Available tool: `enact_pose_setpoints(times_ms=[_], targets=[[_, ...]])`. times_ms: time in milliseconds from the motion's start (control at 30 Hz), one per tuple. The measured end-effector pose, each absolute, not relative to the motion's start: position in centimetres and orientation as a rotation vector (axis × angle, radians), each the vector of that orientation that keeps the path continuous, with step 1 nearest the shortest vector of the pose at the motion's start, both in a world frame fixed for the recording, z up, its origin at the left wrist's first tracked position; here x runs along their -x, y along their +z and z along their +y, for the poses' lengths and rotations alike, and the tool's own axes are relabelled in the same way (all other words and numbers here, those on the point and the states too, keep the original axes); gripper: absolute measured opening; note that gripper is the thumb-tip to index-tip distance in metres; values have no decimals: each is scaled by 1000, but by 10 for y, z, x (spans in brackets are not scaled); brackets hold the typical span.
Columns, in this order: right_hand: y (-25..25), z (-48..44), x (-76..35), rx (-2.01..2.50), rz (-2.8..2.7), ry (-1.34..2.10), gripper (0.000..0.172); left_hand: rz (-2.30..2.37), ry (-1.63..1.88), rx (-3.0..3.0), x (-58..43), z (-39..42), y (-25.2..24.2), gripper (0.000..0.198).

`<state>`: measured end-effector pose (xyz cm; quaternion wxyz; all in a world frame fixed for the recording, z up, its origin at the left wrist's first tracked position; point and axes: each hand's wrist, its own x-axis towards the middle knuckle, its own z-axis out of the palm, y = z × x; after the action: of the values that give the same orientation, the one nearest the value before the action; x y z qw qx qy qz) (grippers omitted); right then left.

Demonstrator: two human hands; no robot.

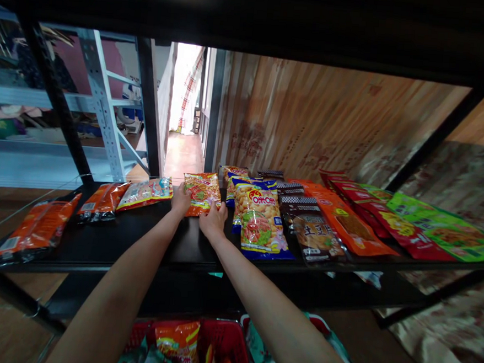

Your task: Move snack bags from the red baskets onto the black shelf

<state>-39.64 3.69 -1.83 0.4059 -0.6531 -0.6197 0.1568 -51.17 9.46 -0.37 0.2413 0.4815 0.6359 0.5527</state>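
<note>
On the black shelf (138, 239), toward the back, an orange and yellow snack bag (201, 189) stands between my hands, tilted slightly back. My left hand (180, 200) holds its left edge, fingers partly hidden behind it. Fingers of my right hand (213, 219) are closed on its lower right corner. Just right of that hand is a row of blue and yellow snack bags (260, 216), overlapping front to back. Left of my left hand lies a white, red and yellow bag (145, 191).
Orange bags (42, 225) lie at the shelf's left end. To the right are brown bags (315, 231), orange bags (347, 222), red bags (400, 223) and green bags (450, 226). Below, a red basket (225, 335) holds more bags. A black post (54, 80) rises at left; another shelf board hangs overhead.
</note>
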Motion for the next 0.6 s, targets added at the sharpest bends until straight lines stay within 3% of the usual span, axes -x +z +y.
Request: enact_pose_setpoints(times_ms=[167, 400, 600], targets=[[-15, 33, 399, 1678, -1564, 413, 60, 1822, 1452, -1399, 512, 94, -2, 39], [-6, 29, 400, 1825, -1608, 440, 61, 2159, 1106, -1596, 509, 90, -2, 45], [-2, 27, 402, 1877, -1651, 447, 61, 2251, 1119, -1760, 500, 78, -4, 42]])
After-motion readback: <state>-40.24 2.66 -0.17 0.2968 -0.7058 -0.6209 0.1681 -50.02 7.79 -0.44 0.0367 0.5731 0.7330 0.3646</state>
